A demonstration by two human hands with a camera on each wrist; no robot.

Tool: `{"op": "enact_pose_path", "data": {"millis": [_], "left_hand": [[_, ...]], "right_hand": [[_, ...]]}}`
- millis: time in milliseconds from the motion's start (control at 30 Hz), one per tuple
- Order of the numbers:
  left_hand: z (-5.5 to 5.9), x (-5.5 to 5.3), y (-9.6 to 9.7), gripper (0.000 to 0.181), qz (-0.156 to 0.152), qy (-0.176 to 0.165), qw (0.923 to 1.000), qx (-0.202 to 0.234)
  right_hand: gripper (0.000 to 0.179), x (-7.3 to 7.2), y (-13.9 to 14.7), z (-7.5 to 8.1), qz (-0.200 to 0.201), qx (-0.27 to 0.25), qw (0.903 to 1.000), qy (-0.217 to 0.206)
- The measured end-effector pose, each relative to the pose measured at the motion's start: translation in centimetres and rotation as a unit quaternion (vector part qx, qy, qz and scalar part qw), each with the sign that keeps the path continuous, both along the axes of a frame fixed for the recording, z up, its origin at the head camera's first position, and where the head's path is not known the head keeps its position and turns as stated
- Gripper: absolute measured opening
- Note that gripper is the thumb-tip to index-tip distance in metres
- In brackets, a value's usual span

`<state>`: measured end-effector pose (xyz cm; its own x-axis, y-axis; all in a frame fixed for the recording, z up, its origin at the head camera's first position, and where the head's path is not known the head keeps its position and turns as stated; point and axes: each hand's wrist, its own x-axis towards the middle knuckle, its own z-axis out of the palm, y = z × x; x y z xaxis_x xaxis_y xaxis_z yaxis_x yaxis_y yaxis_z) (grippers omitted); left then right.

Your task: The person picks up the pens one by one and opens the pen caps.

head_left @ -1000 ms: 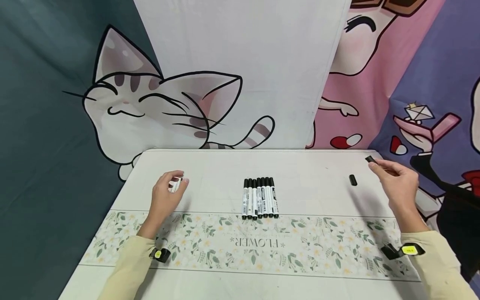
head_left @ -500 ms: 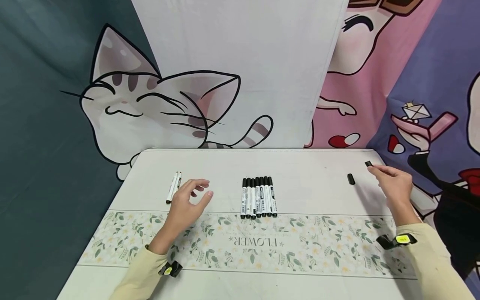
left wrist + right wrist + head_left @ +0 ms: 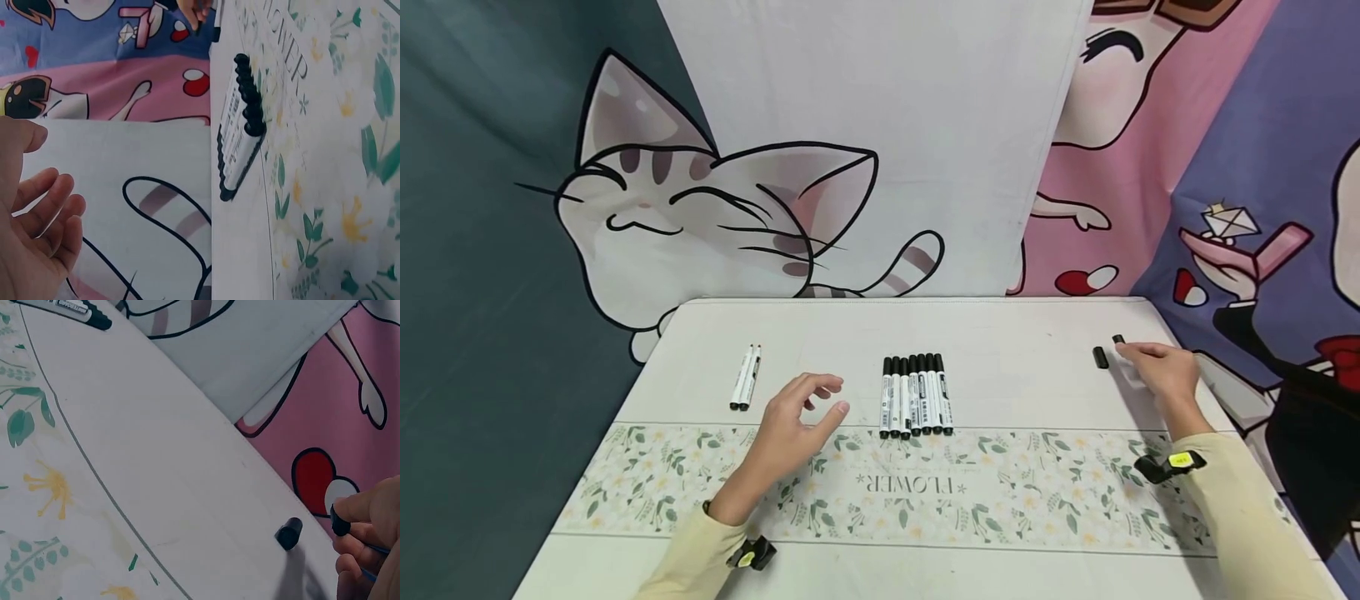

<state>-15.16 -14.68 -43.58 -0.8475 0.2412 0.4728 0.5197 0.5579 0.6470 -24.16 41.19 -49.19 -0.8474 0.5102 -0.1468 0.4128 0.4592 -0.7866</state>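
Observation:
My right hand (image 3: 1165,372) pinches a black marker cap (image 3: 1118,339) between thumb and fingers, close beside another black cap (image 3: 1101,357) lying on the table at the right. The right wrist view shows the held cap (image 3: 340,522) at the fingertips and the loose cap (image 3: 289,533) just left of it. My left hand (image 3: 797,421) hovers with relaxed, spread fingers and holds nothing, left of a row of capped markers (image 3: 915,395). Two uncapped white markers (image 3: 746,377) lie side by side at the left, with their tips pointing away from me.
A white table (image 3: 1000,350) carries a floral mat strip (image 3: 700,475) across its nearer part. Behind its far edge hangs a cartoon-printed cloth (image 3: 865,100). The capped markers lie in one tight row at mid-table.
My left hand let go of a marker beside another at the left, then moved right toward the row. My right hand brought its cap left and down, close to the loose one.

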Motion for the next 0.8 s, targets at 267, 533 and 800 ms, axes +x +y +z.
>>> {"op": "enact_pose_path", "data": {"millis": [267,533,800], "left_hand": [[0.0,0.3,0.7,0.028,-0.014,-0.004,0.9999,0.002],[-0.3,0.2,0.9,0.028,-0.02,-0.006,0.9998,0.004],[-0.6,-0.6,1.2,0.028,-0.011,-0.025,0.9996,-0.004]], "right_hand": [[0.056,-0.4,-0.3,-1.1,0.006,0.01,0.9999,-0.007],[0.056,-0.4,-0.4,-1.5,0.0,0.017,0.9993,-0.033],[0.064,-0.5,-0.3,-1.6,0.008,0.034,0.9984,-0.045]]}}
